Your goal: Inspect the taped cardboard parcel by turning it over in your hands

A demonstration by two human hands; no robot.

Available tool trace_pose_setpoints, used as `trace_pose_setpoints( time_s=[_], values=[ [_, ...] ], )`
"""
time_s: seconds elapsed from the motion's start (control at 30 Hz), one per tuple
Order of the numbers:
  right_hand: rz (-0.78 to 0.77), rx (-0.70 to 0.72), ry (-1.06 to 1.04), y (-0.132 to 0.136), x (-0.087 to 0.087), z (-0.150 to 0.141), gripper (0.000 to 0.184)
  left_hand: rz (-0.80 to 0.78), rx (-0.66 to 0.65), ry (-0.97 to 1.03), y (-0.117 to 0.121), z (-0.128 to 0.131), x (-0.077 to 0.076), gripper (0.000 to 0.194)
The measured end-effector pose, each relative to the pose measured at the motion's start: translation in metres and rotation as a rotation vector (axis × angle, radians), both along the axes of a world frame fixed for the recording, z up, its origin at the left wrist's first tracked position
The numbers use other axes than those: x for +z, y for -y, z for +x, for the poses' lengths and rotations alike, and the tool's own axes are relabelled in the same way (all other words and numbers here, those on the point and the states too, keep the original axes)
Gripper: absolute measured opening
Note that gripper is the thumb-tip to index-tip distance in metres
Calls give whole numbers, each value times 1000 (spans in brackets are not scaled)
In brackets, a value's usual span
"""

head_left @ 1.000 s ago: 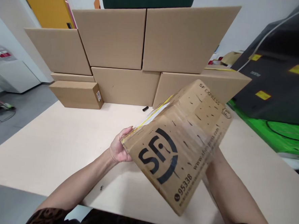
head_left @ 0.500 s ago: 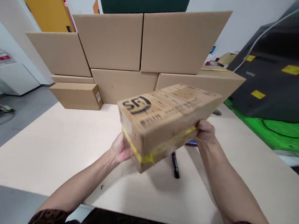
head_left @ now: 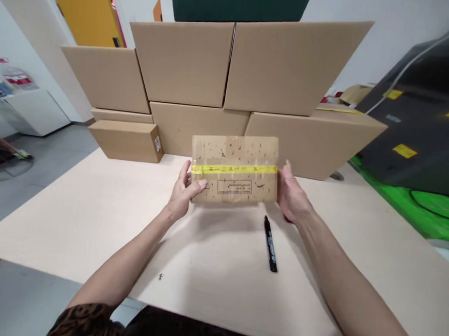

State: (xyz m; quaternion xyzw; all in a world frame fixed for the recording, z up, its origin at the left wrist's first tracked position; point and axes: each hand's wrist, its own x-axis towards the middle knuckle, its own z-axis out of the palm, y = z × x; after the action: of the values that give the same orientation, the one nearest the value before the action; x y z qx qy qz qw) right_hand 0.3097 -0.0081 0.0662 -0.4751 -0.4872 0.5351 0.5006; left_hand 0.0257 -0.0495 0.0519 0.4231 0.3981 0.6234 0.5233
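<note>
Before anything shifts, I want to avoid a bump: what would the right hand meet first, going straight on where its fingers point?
Apart from the held box, the right hand would probably meet the large lower-right carton behind it first; the gap between is unclear.

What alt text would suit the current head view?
Two bare hands, left and right, hold a small yellow-taped cardboard box above a pale table. A black marker lies on the table below; larger cardboard boxes are stacked behind.
</note>
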Motion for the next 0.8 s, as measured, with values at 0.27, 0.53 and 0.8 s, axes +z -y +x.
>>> trace_pose_setpoints(
  time_s=[0.27, 0.53, 0.8],
  values=[
    [-91, 323, 1273, 75, -16, 22, 71, 39, 68, 178, -8, 2, 5, 82],
    [-25, 338, 1435, 61, -30, -19, 47, 63, 25, 152, -2, 9, 3, 76],
    [58, 73, 1190, -3, -27, 1, 39, 94, 1, 170, -6, 6, -4, 69]
  ],
)
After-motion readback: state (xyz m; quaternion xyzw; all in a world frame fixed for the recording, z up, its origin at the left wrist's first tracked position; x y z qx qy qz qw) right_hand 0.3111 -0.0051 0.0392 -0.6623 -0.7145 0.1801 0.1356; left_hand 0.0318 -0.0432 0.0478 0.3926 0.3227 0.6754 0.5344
